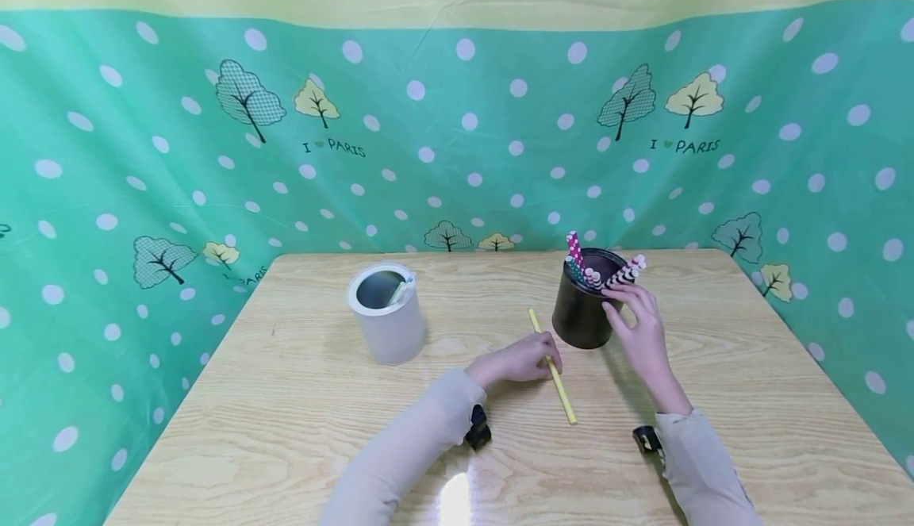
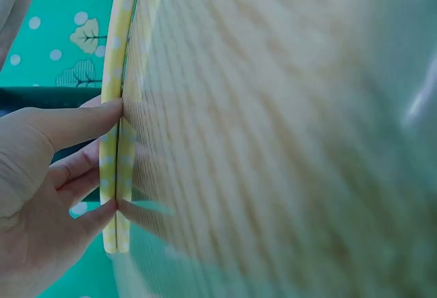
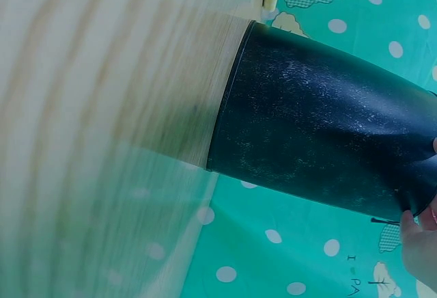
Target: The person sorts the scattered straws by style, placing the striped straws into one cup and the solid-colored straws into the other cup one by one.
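Note:
A yellow paper straw [image 1: 563,399] with white dots lies low over the table, slanting past the near left side of the black can [image 1: 577,316]. My left hand [image 1: 528,358] pinches it near its middle. In the left wrist view, thumb and fingers hold the dotted straw [image 2: 117,45] close to the shiny tabletop. My right hand [image 1: 645,339] is at the right side of the black can, fingertips at its rim and upper wall. Several patterned straws [image 1: 575,248], pink dotted, teal and black-striped, stand in that can. The right wrist view shows the can's wall [image 3: 321,120] and only a few fingertips.
A white can [image 1: 394,335] stands on the left of the table, with a few pale straws [image 1: 400,292] leaning inside it. The wood-grain table [image 1: 286,423] ends at a green dotted curtain [image 1: 443,193] behind and at both sides.

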`<state>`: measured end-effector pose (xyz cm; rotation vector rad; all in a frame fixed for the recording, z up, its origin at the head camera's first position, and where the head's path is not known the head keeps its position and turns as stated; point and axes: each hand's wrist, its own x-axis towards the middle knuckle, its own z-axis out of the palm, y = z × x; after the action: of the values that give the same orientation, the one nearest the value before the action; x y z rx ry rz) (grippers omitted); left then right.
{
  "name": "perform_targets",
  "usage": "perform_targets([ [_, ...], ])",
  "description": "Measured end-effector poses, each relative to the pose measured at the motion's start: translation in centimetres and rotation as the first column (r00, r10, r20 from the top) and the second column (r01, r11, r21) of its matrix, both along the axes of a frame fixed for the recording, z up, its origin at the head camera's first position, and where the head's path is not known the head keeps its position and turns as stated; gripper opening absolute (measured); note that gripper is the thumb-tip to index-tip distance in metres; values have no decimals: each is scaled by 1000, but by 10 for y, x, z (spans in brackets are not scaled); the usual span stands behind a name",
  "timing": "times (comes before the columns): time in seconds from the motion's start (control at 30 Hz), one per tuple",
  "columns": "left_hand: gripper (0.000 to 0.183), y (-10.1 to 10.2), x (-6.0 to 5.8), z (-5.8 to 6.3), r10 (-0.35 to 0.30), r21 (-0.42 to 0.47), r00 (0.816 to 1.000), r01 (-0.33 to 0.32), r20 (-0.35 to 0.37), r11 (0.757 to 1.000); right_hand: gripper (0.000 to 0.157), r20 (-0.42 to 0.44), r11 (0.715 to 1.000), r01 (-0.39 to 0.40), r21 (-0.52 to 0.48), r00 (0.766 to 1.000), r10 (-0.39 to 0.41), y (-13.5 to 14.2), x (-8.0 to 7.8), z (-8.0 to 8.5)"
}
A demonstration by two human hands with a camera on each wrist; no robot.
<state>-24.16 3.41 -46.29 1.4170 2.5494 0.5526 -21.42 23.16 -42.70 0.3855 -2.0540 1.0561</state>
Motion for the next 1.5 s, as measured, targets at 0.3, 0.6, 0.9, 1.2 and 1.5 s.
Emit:
perform_targets([
  [0.3,13,-2,0,-1,42,25,999,-42,-5,999,20,4,1000,-6,0,1000,6,-1,1,0],
  [0.6,12,-7,-2,0,76,146,996,-68,-53,987,20,-8,1000,-7,-3,1000,7,0,-1,-2],
  [0.9,14,-12,3,10,83,199,993,-65,-83,978,21,-21,1000,-8,-3,1000,7,0,-1,-1],
  [1.2,14,-13,9,20,93,298,995,-77,-41,951,23,-27,1000,-8,-5,1000,8,0,-1,-1],
  [1.5,19,-16,12,32,109,360,993,-118,44,926,21,-27,1000,-6,0,1000,6,0,-1,-1],
])
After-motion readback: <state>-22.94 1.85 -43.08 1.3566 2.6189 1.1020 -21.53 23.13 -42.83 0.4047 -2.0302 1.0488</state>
